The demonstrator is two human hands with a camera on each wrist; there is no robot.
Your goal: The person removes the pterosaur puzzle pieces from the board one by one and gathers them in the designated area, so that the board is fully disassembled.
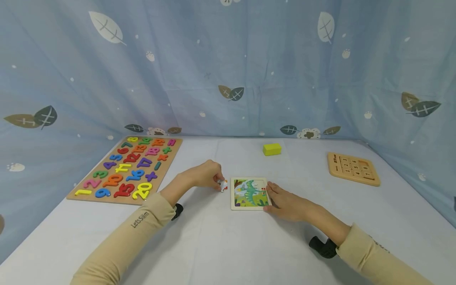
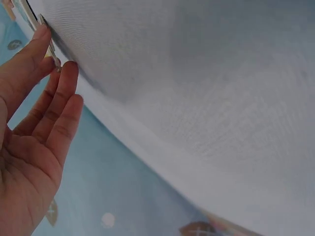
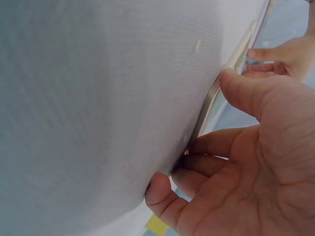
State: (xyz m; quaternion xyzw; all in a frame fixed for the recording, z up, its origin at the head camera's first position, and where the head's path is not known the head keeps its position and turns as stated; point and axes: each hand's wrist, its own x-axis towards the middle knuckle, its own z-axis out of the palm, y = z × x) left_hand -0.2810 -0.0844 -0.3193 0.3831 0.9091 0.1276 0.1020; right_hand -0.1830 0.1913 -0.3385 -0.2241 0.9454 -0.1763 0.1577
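A square framed puzzle with a green flying dinosaur [image 1: 250,192] lies on the white table. Just left of its frame, my left hand [image 1: 206,174] pinches a small white, red and orange piece [image 1: 223,185] between thumb and fingers; in the left wrist view the left hand [image 2: 42,113] has the piece edge-on at its fingertips. My right hand [image 1: 290,204] rests against the frame's right side, thumb at the lower right corner. In the right wrist view the right hand [image 3: 246,162] touches the frame's pale edge [image 3: 209,105] with thumb and fingers fairly straight.
A wooden number board [image 1: 107,190] with colourful numerals lies at the left. Behind the puzzle stands a yellow-green block [image 1: 272,149]. At the right is a wooden number-tile tray [image 1: 352,179]. A blue leaf-patterned curtain [image 1: 199,59] hangs along the table's back edge.
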